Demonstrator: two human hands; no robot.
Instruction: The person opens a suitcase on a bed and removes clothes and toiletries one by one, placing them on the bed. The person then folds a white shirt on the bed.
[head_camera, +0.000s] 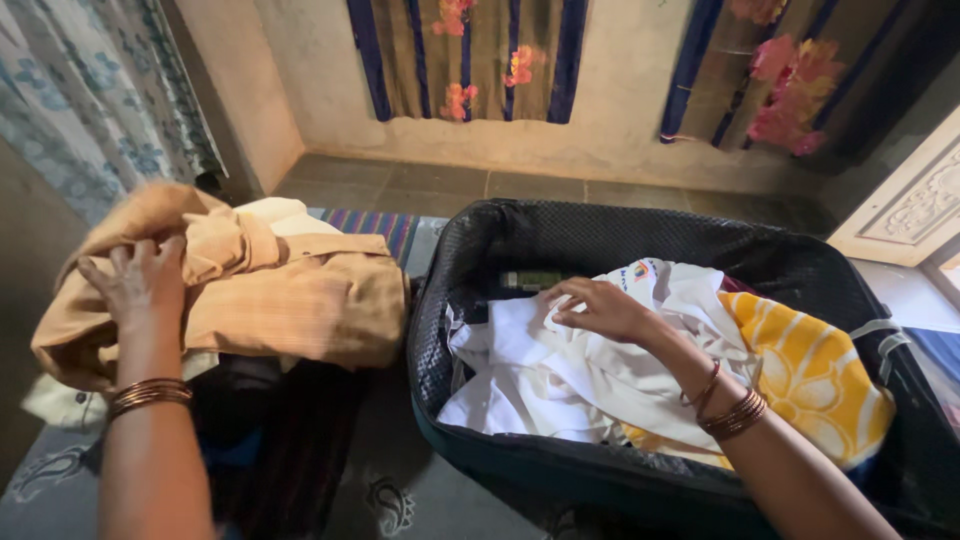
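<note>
My left hand rests with fingers curled on a tan checked garment that tops a pile of clothes at the left. My right hand reaches into an open black suitcase and pinches a fold of white cloth lying inside. Beside the white cloth, toward the right of the suitcase, lies a yellow and white patterned cloth. Bangles circle both wrists.
Dark clothes lie under the tan pile. A striped mat shows behind it. A grey patterned sheet covers the surface underneath. Curtains hang on the far wall; a carved door frame stands at the right.
</note>
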